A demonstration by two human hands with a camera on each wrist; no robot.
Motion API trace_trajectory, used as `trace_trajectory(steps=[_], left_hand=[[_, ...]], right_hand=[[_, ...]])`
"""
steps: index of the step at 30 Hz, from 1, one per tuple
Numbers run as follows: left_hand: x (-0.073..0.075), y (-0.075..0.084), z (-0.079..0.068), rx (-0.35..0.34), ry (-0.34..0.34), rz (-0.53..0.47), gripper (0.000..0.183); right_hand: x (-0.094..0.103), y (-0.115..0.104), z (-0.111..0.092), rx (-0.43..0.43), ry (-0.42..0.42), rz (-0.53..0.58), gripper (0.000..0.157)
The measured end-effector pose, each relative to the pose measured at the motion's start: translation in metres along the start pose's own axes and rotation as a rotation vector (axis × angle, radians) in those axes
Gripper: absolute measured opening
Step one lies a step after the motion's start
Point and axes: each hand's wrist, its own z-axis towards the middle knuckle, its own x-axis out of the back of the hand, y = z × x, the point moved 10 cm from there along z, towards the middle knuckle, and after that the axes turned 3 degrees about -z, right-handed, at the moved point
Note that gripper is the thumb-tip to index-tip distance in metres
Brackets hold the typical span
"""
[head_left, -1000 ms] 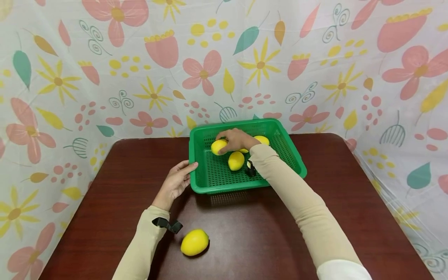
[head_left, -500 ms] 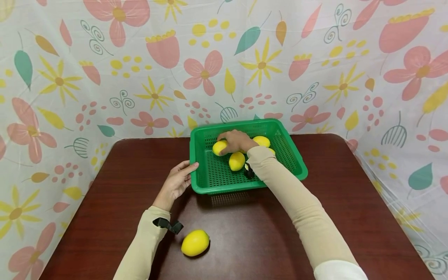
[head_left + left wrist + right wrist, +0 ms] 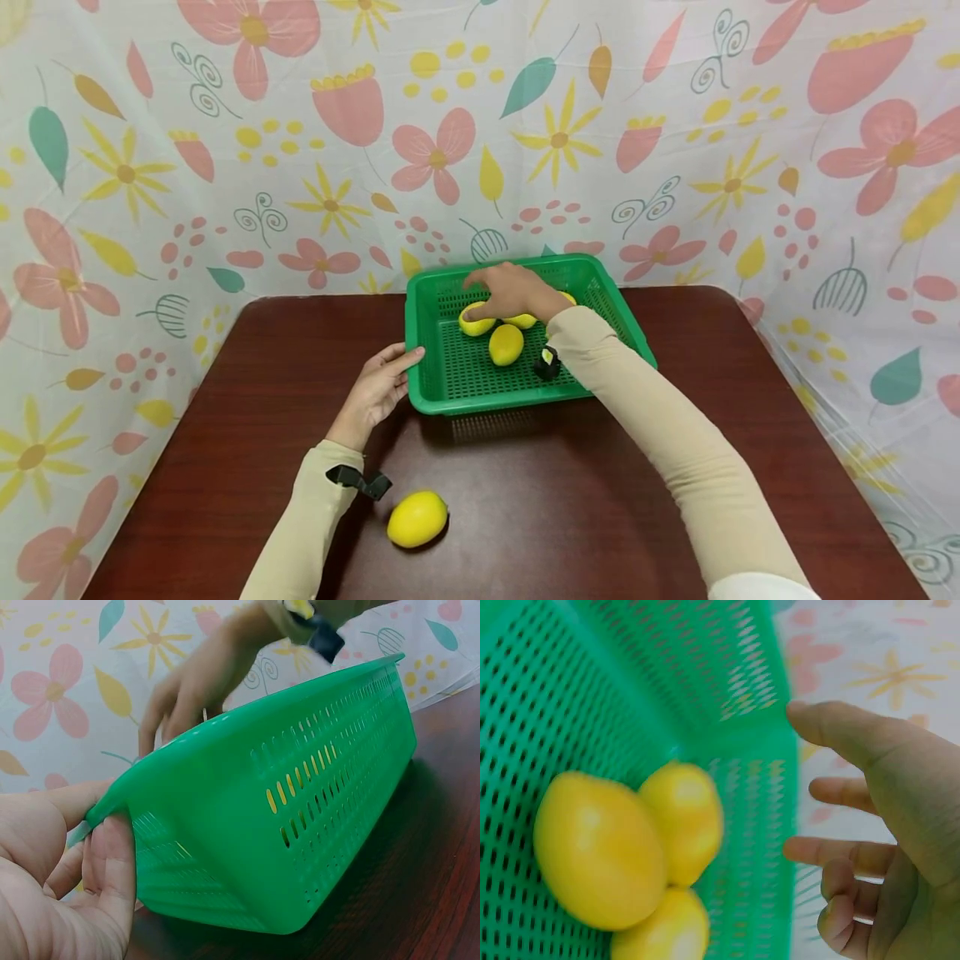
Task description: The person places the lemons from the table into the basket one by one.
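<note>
A green plastic basket (image 3: 495, 408) with slotted walls sits at the back of the table, holding several yellow lemons (image 3: 506, 345). My left hand (image 3: 375, 387) grips its left rim, thumb on top; in the left wrist view the fingers (image 3: 112, 855) curl beneath the edge. My right hand (image 3: 517, 292) hovers above the lemons near the back wall, its thumb and fingers spread and holding nothing. Three lemons (image 3: 600, 847) lie close together in the right wrist view, apart from that hand. My right forearm and hand partly hide other lemons (image 3: 567, 297).
One more lemon (image 3: 417, 519) lies on the dark wooden table (image 3: 540, 508), near the front beside my left forearm. A flower-printed curtain (image 3: 442, 217) hangs right behind the basket and along both sides.
My right hand has let go of the lemon at the basket's left and risen, its fingers spreading. That lemon now lies beside the others. The left hand has not moved.
</note>
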Motion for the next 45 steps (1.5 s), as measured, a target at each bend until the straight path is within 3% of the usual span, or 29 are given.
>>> trace_trajectory(steps=[6, 13, 20, 24, 30, 38, 45], left_hand=[[0.003, 0.002, -0.001, 0.006, 0.015, 0.027, 0.029], [0.004, 0.001, -0.002, 0.01, 0.007, 0.025, 0.03], [0.0, 0.0, -0.002, 0.007, -0.01, -0.005, 0.026], [-0.002, 0.0, -0.002, 0.007, -0.01, -0.002, 0.025], [-0.004, 0.001, -0.002, 0.009, -0.018, 0.019, 0.033], [-0.003, 0.003, -0.001, 0.001, -0.003, 0.04, 0.028], [-0.003, 0.0, -0.003, 0.005, -0.003, 0.029, 0.026]], right_hand=[[0.013, -0.024, -0.032, 0.022, 0.109, 0.114, 0.054], [0.003, -0.058, -0.066, 0.028, 0.228, 0.213, 0.048], [-0.013, -0.097, -0.107, 0.124, 0.326, 0.294, 0.047], [-0.031, -0.119, -0.129, 0.177, 0.322, 0.314, 0.046], [-0.055, -0.135, -0.152, 0.191, 0.318, 0.312, 0.043], [-0.102, -0.144, -0.158, 0.183, 0.197, 0.313, 0.047], [-0.133, -0.157, -0.159, 0.247, 0.103, 0.278, 0.055]])
